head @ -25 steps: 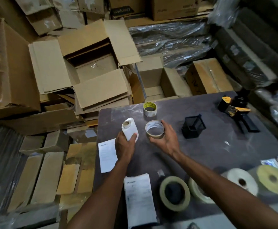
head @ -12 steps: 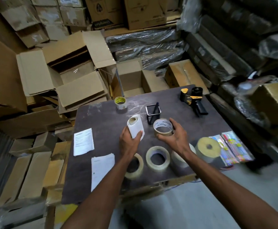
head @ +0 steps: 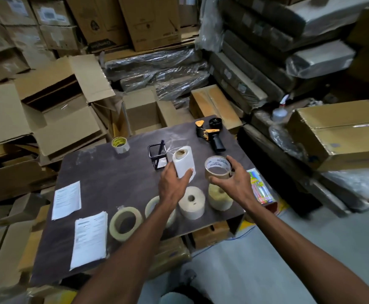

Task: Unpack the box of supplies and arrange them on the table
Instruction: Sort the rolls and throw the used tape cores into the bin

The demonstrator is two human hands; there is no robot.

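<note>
I have my left hand [head: 174, 183] wrapped around a white paper roll with a brown cardboard core [head: 183, 163], held above the dark brown counter [head: 113, 183] at centre frame, and my right hand [head: 231, 183] pinching a clear packing-tape ring [head: 217, 168] by its rim, just right of centre.

The risk I see is both hands loaded at once: the tape ring is held only by fingertips, so a slip could send it rolling off the counter's right edge, which is close. Setting either roll down blindly could also knock the black wire pen holder [head: 158, 155] just behind the paper roll.

In the lower middle, four rolls crowd the near edge: two wide beige tape rings [head: 125, 222], a cream roll [head: 192, 202] and a yellowish roll [head: 220, 199] directly under my wrists. The yellow-black tape dispenser [head: 211, 133] sits upper right, a small yellow-cored roll [head: 120, 144] upper left, printed sheets [head: 66, 200] lower left.
</note>
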